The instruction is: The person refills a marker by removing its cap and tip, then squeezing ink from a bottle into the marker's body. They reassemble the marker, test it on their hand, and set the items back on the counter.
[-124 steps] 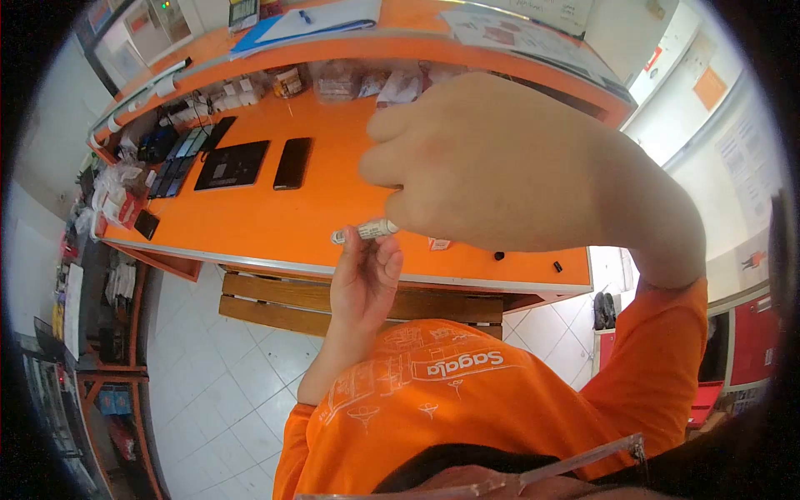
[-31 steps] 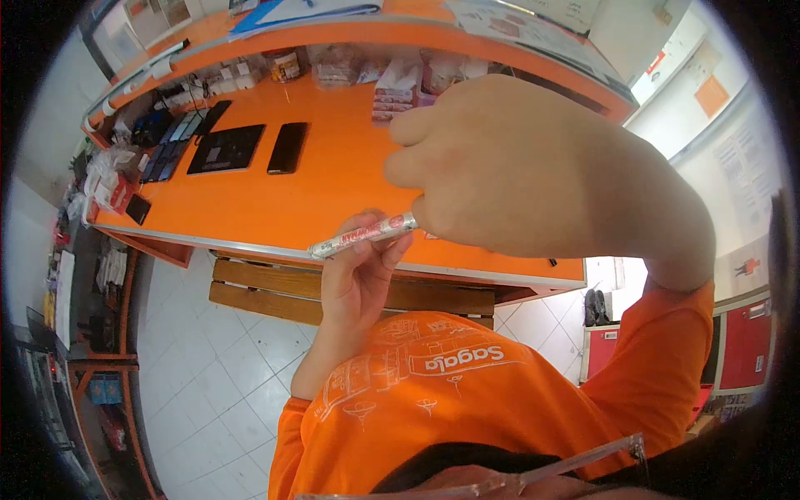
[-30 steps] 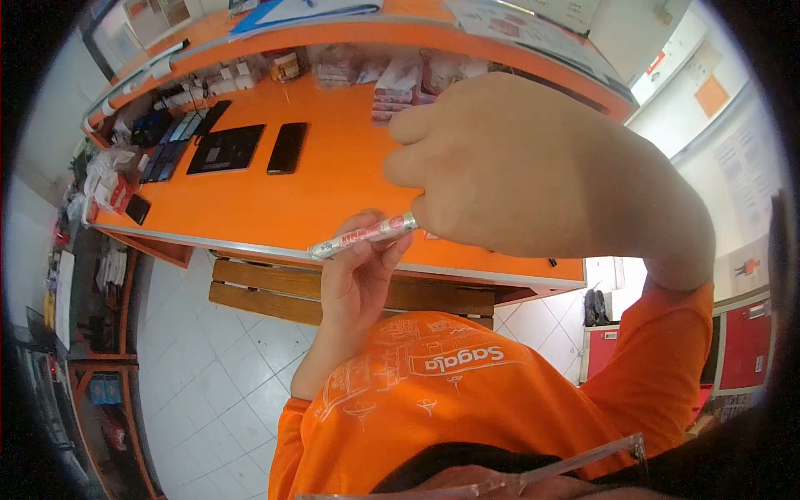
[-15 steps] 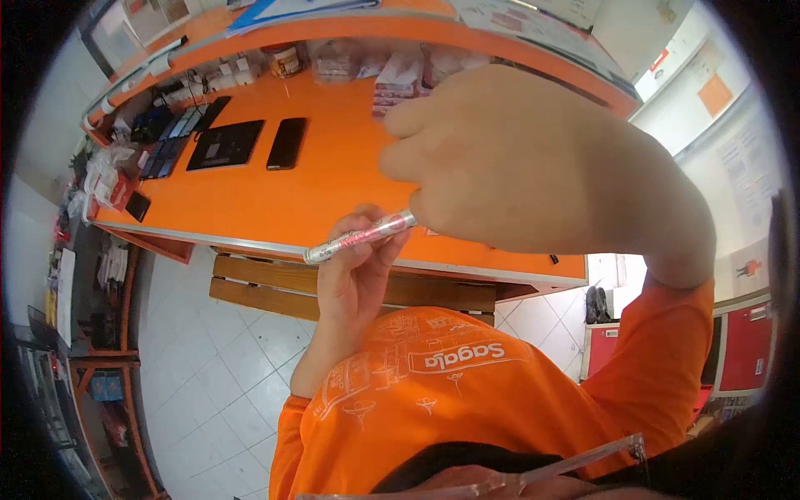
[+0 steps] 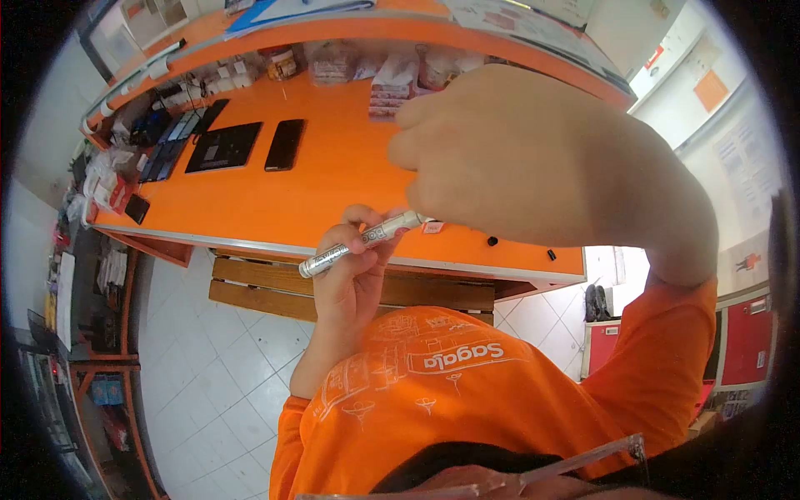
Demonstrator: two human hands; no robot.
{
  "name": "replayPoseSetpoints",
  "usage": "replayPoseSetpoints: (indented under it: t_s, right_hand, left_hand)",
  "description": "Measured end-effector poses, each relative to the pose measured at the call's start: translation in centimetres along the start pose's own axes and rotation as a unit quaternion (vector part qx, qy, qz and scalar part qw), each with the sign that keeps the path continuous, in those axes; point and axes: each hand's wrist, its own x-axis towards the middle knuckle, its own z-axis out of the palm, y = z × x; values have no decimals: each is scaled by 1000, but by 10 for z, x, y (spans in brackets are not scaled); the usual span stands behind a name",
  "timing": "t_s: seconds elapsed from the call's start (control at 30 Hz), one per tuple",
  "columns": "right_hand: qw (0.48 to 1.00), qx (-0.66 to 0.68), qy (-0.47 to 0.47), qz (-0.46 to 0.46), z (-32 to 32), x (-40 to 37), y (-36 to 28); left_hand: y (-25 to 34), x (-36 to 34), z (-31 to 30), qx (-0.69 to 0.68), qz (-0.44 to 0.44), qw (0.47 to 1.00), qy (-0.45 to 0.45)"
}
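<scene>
Orange counter fills the upper half of the view, with white floor tiles and a wooden bench below its near edge. From my remote station I see both hands raised over that near edge, sharing one silver marker.

The left hand has its grip closed round the marker's middle, fingers wrapped over the barrel. The free end slants down to the left, past the counter's near edge. The right hand is curled narrow over the marker's other end. I see the barrel run in under it, but the back of the hand hides the fingertips. Dark print runs along the barrel, too small for me to read.

On the orange shirt I read "Sagala" in white, upside down from this view, above a white line drawing.

A black phone and a black tablet lie side by side toward the counter's far left. Plastic packets line the far edge. A small red-and-white label lies near the near edge, just beside the marker; I cannot read its writing.
</scene>
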Motion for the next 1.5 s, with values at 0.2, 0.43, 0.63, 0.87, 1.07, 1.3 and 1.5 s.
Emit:
replayPoseSetpoints:
  t_s: [0.2,0.43,0.63,0.87,1.07,1.3,1.5]
  right_hand:
    - [994,-79,70,-25,14,6,-4]
    - [997,35,67,-14,25,4,5]
    - [976,33,215,-8,37,12,4]
    - [999,-26,-29,-34,5,23,1]
    - [1000,16,-7,-25,4,26,2]
    - [996,-70,-45,-44,16,26,3]
    - [999,0,-2,-38,8,28,5]
  left_hand:
    - [1,-1,-1,11,2,1000,-7]
    - [4,0,0,-1,12,1000,-11]
    - [6,1,-2,-6,3,1000,-2]
    - [7,1,-2,-17,-2,1000,12]
    - [10,4,-1,-26,-10,999,18]
    - [10,5,0,-28,-10,999,23]
    - [10,5,-1,-33,-5,999,19]
